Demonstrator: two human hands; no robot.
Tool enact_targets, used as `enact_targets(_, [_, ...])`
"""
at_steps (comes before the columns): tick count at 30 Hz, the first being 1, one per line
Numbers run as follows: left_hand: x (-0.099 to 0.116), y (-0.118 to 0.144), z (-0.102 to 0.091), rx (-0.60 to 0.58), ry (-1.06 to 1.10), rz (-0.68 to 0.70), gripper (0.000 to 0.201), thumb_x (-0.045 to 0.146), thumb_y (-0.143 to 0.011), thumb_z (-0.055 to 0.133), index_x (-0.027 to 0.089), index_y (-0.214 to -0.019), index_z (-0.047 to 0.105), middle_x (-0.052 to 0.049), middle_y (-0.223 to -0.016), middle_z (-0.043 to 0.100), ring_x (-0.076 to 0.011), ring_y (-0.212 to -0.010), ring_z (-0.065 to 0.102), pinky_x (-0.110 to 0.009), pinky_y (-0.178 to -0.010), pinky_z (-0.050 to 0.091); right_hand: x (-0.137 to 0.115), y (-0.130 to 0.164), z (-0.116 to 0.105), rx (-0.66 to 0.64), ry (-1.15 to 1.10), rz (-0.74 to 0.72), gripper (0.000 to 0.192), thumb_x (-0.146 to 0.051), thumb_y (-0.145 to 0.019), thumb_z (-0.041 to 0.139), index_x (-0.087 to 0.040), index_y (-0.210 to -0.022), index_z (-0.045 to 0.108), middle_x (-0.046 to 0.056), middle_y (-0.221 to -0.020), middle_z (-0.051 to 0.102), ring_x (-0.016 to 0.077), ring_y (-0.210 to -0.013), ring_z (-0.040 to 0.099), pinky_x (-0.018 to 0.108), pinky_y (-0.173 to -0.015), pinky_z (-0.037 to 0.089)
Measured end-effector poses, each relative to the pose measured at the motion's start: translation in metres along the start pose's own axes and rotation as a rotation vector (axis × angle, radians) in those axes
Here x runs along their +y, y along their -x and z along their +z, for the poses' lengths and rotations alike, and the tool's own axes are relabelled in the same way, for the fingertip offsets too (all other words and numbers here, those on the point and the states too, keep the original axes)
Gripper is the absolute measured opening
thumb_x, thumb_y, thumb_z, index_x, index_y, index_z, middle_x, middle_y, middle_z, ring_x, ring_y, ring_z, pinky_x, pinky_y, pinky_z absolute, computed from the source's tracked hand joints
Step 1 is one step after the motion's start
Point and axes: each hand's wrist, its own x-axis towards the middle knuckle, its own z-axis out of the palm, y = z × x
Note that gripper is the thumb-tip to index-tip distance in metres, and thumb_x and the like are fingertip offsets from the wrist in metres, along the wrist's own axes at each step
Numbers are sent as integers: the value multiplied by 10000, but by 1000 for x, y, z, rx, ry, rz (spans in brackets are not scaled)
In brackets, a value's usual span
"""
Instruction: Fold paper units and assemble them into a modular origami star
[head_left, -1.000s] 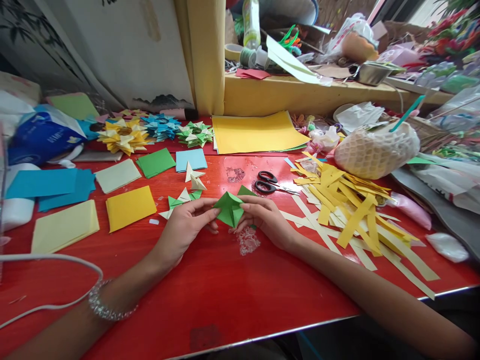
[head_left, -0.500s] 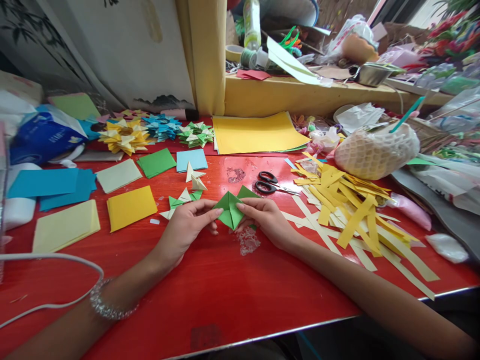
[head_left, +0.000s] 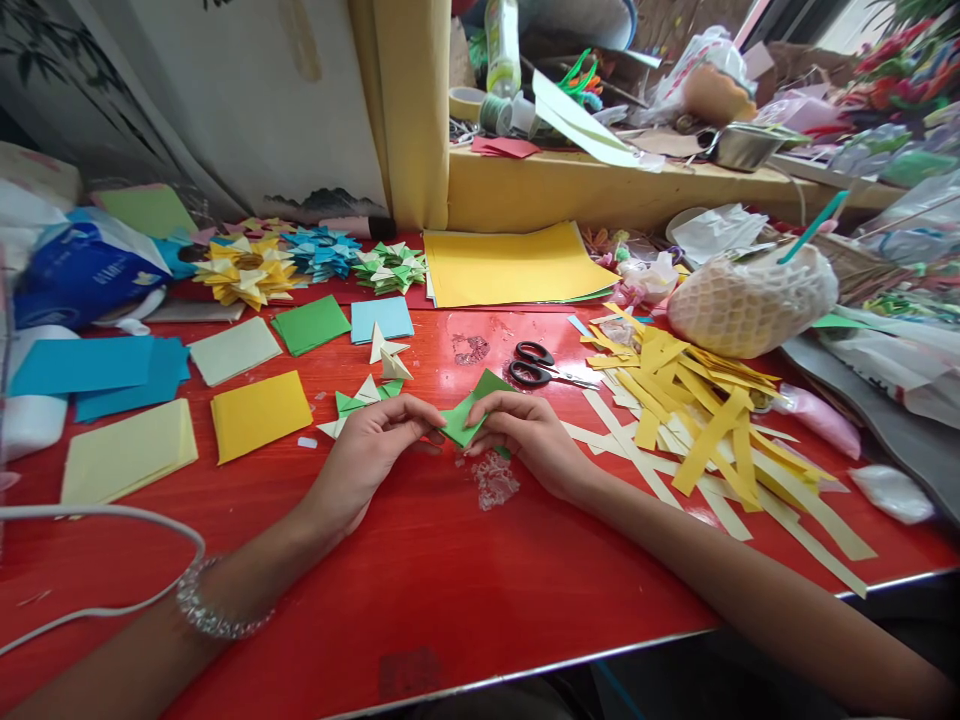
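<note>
A small folded piece of green paper [head_left: 463,424] is pinched between my two hands above the red table. My left hand [head_left: 379,450] grips its left edge with thumb and fingers. On the other side, my right hand [head_left: 525,435] has its fingers closed over the paper and covers part of it. Just behind my left hand lie a green and white folded paper piece [head_left: 365,395] and cream folded pieces [head_left: 388,352]. Black-handled scissors [head_left: 534,365] rest beyond my right hand.
Yellow and cream paper strips [head_left: 697,430] are heaped at the right, by a fruit in a foam net [head_left: 754,300]. Stacks of cut paper, such as the yellow stack [head_left: 261,415], lie at the left. Folded paper rings [head_left: 247,272] and large yellow sheets [head_left: 517,265] line the back.
The green paper has gone from an opened diamond with a centre crease to a narrower folded shape. My right fingers have moved over it.
</note>
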Motion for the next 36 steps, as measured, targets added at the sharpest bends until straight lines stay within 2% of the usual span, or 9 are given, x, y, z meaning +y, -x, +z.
enact_targets(11, [4, 6, 1, 53, -186, 110, 103, 271, -775, 554, 205, -841, 599, 18, -850, 592, -121, -794, 559, -208, -709, 447, -3, 0, 4, -41, 51, 31, 129, -160, -789, 475, -146, -793, 603, 15, -795, 614, 125, -732, 624, 286, -738, 503])
enact_targets(18, [0, 3, 4, 162, -259, 204, 287, 242, -739, 585, 225, -1014, 504, 12, -807, 537, -130, -797, 546, -229, -697, 459, -3, 3, 6, -50, 129, 28, 143, -244, -769, 560, -159, -882, 539, 29, -810, 633, 137, -713, 623, 311, -716, 502])
enact_targets(20, [-1, 5, 5, 154, -249, 216, 286, 237, -745, 579, 227, -1016, 490, 10, -814, 545, -131, -798, 555, -234, -694, 467, -3, 4, 7, -71, 164, 35, 180, -285, -778, 555, -169, -909, 517, 26, -801, 629, 145, -716, 624, 305, -689, 502])
enact_targets(22, [-1, 8, 6, 155, -231, 244, 280, 231, -747, 582, 231, -1006, 475, 9, -844, 558, -133, -817, 561, -241, -712, 472, -5, 6, 8, -118, 308, 60, 178, -320, -782, 546, -148, -829, 545, 31, -770, 621, 142, -723, 609, 261, -656, 485])
enact_targets(26, [1, 13, 6, 64, -374, 336, 114, 233, -787, 546, 221, -898, 526, 2, -869, 581, -135, -822, 560, -242, -728, 462, -11, 12, 13, -185, 517, 94, 231, -359, -761, 565, -134, -712, 557, -17, -603, 525, 88, -527, 516, 193, -471, 402])
enact_targets(28, [3, 15, 6, -24, -496, 392, 69, 231, -820, 500, 213, -851, 558, -2, -853, 590, -135, -809, 554, -238, -725, 451, -11, 13, 15, -203, 514, 95, 226, -358, -764, 561, -136, -721, 557, -32, -567, 488, 75, -477, 488, 187, -439, 383])
enact_targets(31, [6, 15, 6, -81, -568, 401, 113, 245, -831, 484, 221, -911, 561, -5, -904, 593, -139, -842, 549, -238, -748, 442, -6, 13, 15, -97, 462, 99, 258, -382, -787, 521, -143, -695, 542, -34, -516, 482, 81, -434, 503, 186, -412, 389])
enact_targets(33, [7, 14, 6, -65, -582, 367, 136, 269, -827, 490, 226, -936, 560, -6, -931, 593, -145, -858, 550, -242, -759, 440, -3, 12, 14, -24, 407, 119, 274, -406, -793, 503, -145, -723, 550, -25, -505, 511, 90, -415, 518, 188, -395, 401])
enact_targets(36, [7, 13, 4, 0, -590, 356, 137, 275, -835, 471, 223, -908, 574, -7, -901, 606, -153, -839, 559, -249, -744, 442, -3, 9, 13, -34, 334, 104, 271, -408, -801, 494, -146, -790, 559, 5, -569, 583, 107, -487, 572, 196, -445, 450])
